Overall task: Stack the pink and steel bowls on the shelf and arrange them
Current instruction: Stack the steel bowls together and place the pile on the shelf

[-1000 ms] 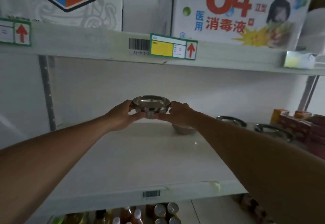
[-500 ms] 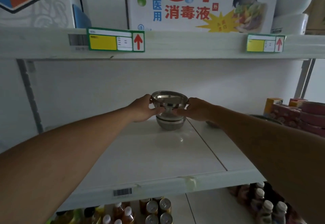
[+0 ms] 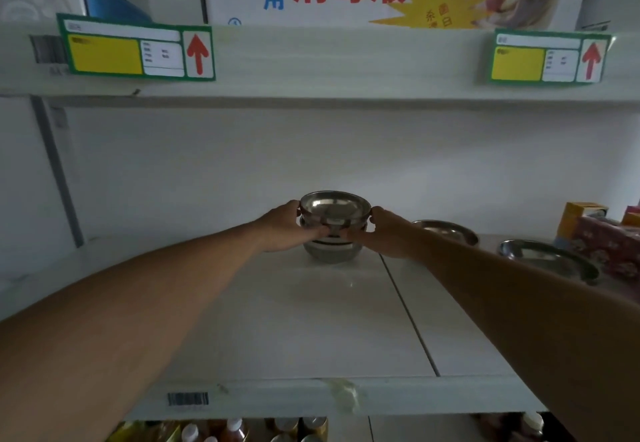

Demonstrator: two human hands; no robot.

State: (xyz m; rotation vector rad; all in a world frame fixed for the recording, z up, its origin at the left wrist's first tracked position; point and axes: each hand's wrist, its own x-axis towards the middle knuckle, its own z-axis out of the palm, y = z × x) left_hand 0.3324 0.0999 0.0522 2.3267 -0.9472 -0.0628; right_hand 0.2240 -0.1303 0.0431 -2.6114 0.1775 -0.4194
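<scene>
- Left hand (image 3: 287, 230) and right hand (image 3: 384, 233) both curl around the top steel bowl (image 3: 334, 208), sat on the stack (image 3: 331, 251) mid-shelf (image 3: 311, 320).
- Looks almost nested.
- Two loose steel bowls (image 3: 547, 261) right still need stacking; no pink ones visible.

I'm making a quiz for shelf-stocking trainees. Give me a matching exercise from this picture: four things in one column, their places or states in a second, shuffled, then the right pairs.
Things:
1. top steel bowl
2. bottom steel bowl
3. wide steel bowl
4. barcode sticker

Places or states:
A. stuck on the front edge of the shelf
B. resting on the shelf, under the held bowl
C. held between the left hand and the right hand
D. on the shelf at the right, beside the red boxes

Pairs: 1-C, 2-B, 3-D, 4-A
</scene>
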